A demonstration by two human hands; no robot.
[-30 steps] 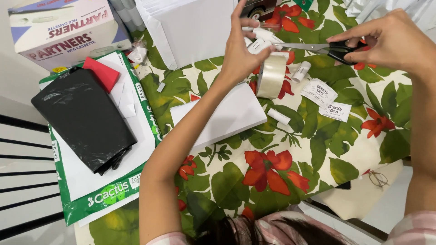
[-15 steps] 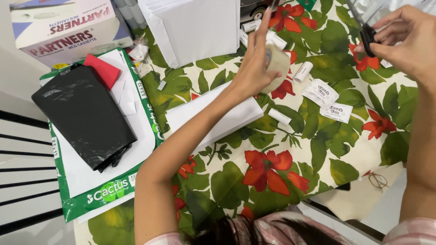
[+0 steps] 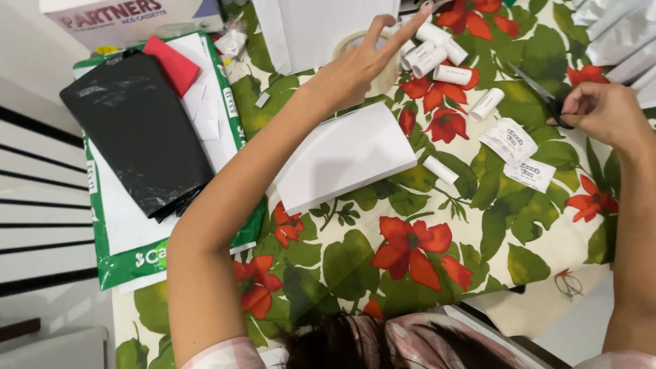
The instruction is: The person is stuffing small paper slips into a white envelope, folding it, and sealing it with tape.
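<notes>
**Left hand on the tape, right hand on the scissors**

The left hand [image 3: 355,65] reached to the upper middle of the frame, fingers spread and resting on the roll of clear tape [image 3: 372,58], index finger stretched out past it; whether it actually gripped the roll could not be told. The right hand [image 3: 605,113], at the right edge, was curled shut on the black handles of the scissors [image 3: 536,92], whose blades lay low over the cloth and pointed up and left.

Sweeping from the left: a green-and-white plastic mailer [image 3: 137,253] lay at the left edge of the table, with a folded black bag [image 3: 140,133] on top of it and a red card [image 3: 174,65] at the bag's upper corner. Above them, in the upper left, sat a cardboard box [image 3: 130,17]. Centre frame, a white envelope-like packet [image 3: 345,157] lay tilted on the floral tablecloth [image 3: 383,253], just below the left forearm. Right of the tape, a cluster of small white paper rolls [image 3: 437,55] was scattered, one more [image 3: 441,169] lying apart near the packet. Two small printed labels [image 3: 519,154] sat between the rolls and the scissors hand.

By my reading, good work here called for steadying the roll flat with the palm, finding the tape's loose end with a fingertip, and keeping the scissors closed and low until a strip was pulled taut.
</notes>
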